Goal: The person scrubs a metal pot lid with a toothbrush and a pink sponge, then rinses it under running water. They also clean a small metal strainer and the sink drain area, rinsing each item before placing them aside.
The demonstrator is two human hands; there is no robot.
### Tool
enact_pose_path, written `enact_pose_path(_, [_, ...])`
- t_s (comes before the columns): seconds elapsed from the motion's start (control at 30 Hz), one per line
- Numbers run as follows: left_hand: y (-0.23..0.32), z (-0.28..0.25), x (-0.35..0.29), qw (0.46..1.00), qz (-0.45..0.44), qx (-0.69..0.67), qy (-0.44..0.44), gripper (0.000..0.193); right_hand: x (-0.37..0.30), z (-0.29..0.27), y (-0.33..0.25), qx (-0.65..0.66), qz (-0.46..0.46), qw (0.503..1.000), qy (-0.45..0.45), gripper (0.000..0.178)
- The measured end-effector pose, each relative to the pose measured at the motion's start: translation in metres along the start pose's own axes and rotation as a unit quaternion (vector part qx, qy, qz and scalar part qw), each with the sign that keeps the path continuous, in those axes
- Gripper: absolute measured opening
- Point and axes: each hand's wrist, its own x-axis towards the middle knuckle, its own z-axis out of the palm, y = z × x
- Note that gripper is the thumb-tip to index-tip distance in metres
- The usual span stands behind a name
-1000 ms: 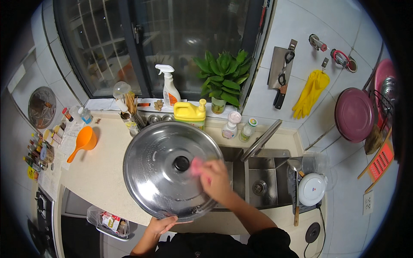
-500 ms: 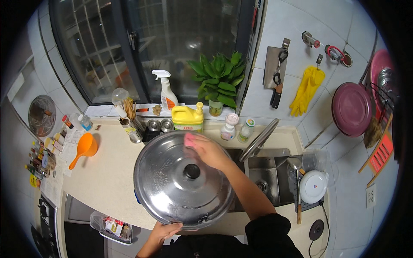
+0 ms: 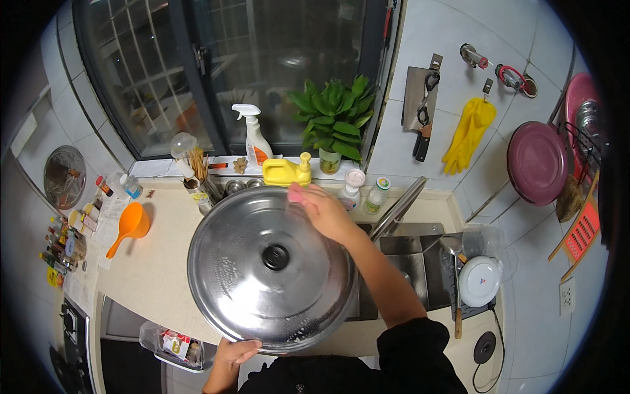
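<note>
The large round metal lid lies between the person's two hands, dome and black knob uppermost, its near edge reaching past the front of the desk and its right side covering part of the sink. Being circular, it has no long axis to line up with, so the relation that counts is rim against knob. The left hand has its fingers clamped on the near rim, a little left of the knob's line, thumb on top and the rest hidden underneath. The right hand has its fingers together around a pink cloth at the far rim, slightly right of the knob and just this side of the yellow jug; whether the cloth presses on the metal there, I cannot tell. From those right fingers, most of the lid's face spreads toward the person and to the left, and the knob looks nearer to them than to the left fingers. Wet beads show along the near right edge, well apart from the cloth
</note>
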Motion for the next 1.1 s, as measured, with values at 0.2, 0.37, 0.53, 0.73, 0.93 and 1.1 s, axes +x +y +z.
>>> enact_pose_path(0.2, [0.005, -0.017, 0.007, 0.993, 0.057, -0.107, -0.01, 0.051, -0.085, 0.027, -0.048, -0.017, -0.065, 0.997, -0.03, 0.03])
enact_pose_path(0.37, [0.006, -0.01, 0.009, 0.992, 0.052, -0.112, -0.039, 0.059, -0.097, 0.036, -0.085, -0.08, -0.18, 0.977, -0.079, 0.029])
enact_pose_path(0.53, [-0.002, -0.021, 0.006, 0.994, 0.044, -0.088, -0.056, 0.061, -0.028, 0.004, -0.012, -0.041, -0.002, 0.994, 0.099, 0.023])
enact_pose_path(0.73, [0.006, -0.012, 0.006, 0.985, 0.052, -0.15, -0.071, 0.062, -0.112, 0.047, -0.063, -0.123, -0.012, 0.992, 0.029, 0.024])
enact_pose_path(0.93, [0.009, 0.0, 0.009, 0.985, 0.051, -0.142, -0.083, 0.064, -0.122, 0.05, -0.068, -0.057, -0.025, 0.998, 0.014, 0.027])
enact_pose_path(1.1, [0.022, 0.028, 0.012, 0.987, 0.059, -0.128, -0.084, 0.065, -0.118, 0.05, -0.073, -0.034, -0.077, 0.996, -0.033, 0.032])
